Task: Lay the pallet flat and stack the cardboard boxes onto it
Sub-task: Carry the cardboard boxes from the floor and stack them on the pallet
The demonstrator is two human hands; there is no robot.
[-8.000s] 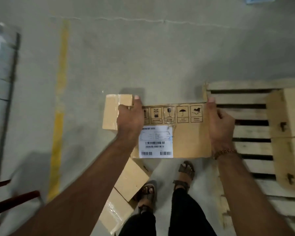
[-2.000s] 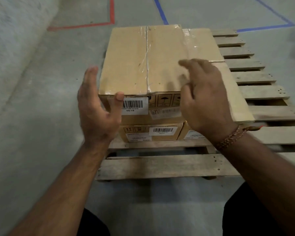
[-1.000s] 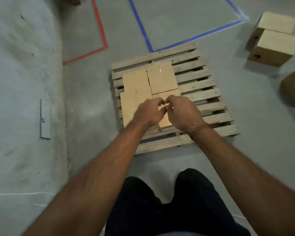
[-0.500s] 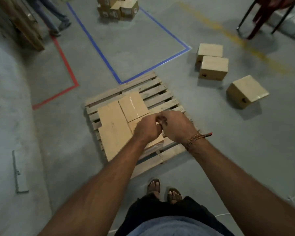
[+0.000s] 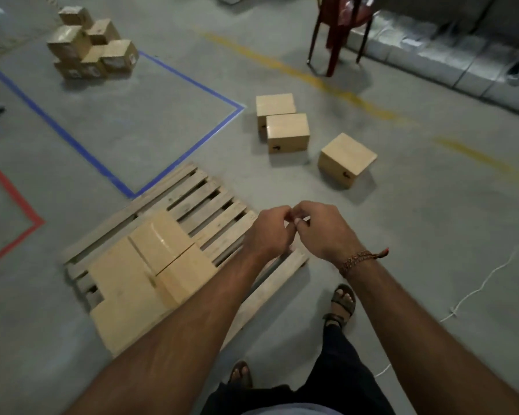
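Above the slatted wooden pallet [image 5: 198, 205], left hand [image 5: 268, 232] and right hand [image 5: 322, 230] meet, fingers curled, empty.

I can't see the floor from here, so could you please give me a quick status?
Left hand and right hand empty, fingertips together. Pallet flat, boxes stacked at one end. Three loose boxes on floor beyond. Nothing in the way.
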